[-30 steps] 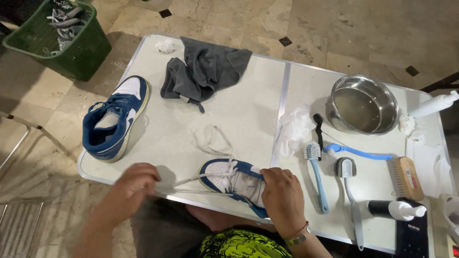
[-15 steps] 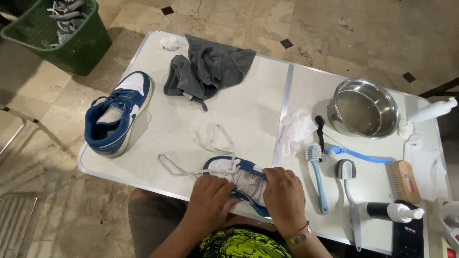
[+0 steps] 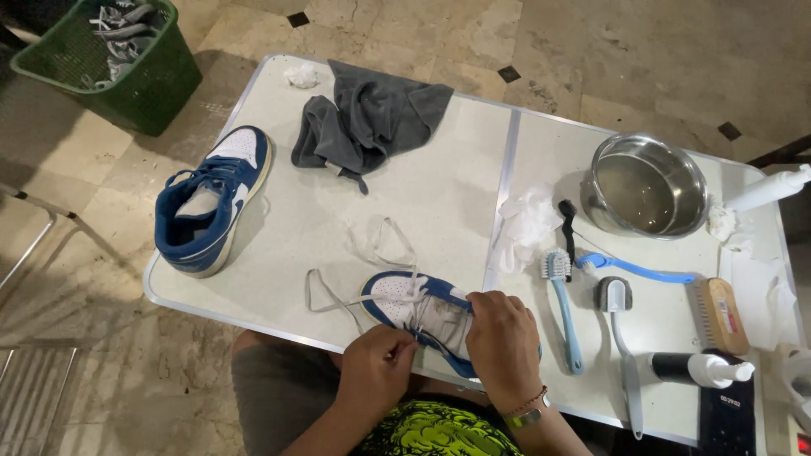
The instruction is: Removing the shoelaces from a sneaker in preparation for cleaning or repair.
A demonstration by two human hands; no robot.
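White folding table [image 3: 439,194], left hand [image 3: 376,367] pinching white lace [image 3: 372,297], right hand [image 3: 503,346] grip seemingly closed on blue-white sneaker [image 3: 422,317], white pump bottle [image 3: 701,368] right

The light over my tabletop [image 3: 439,194] is soft and even, moderately bright, with no hard glare on the white surface. Shadows fall short and diffuse: a faint one beside the steel bowl [image 3: 649,184], another under the grey cloth [image 3: 363,118]. The bowl's inside shows a dull sheen. The floor [image 3: 642,51] is dimmer. Everything is sharp; my fingers [image 3: 397,346] show no motion blur. The edges bend slightly.
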